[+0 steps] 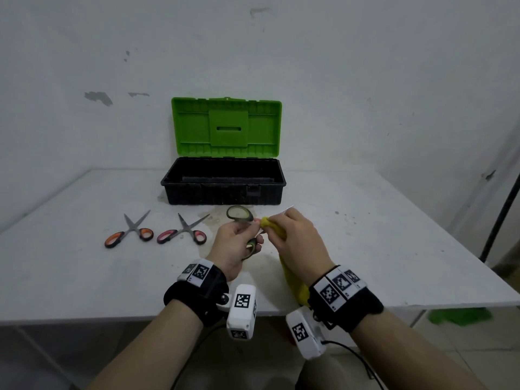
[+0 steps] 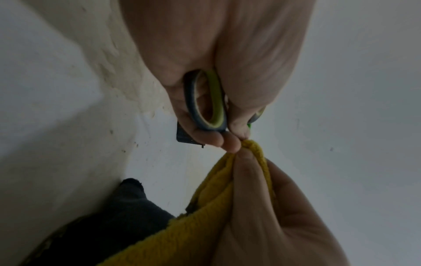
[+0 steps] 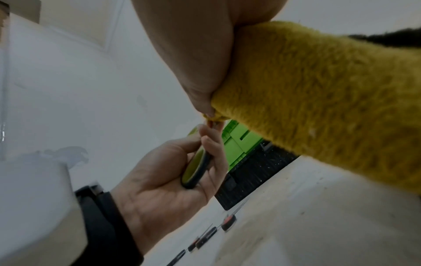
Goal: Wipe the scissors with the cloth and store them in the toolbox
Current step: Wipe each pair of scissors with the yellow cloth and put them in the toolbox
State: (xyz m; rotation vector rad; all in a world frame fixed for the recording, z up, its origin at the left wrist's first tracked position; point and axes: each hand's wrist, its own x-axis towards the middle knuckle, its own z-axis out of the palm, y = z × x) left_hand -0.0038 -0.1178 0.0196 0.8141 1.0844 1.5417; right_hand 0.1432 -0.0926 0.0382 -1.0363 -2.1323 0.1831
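A: How far along?

B: The toolbox point(image 1: 223, 181) stands open beyond the grip, nothing visible inside. Two scissors point(image 1: 129, 230) lie on the table point(image 1: 394, 249), left of the grip, untouched. The left hand point(image 1: 232, 246) grips the green-handled scissors point(image 1: 240, 213); the right hand point(image 1: 298, 243) pinches the yellow cloth point(image 1: 271, 226) round the blades.

A: Wrist views?

B: The left shows fingers curled through a handle loop; only the head view shows a blade tip past the right hand.
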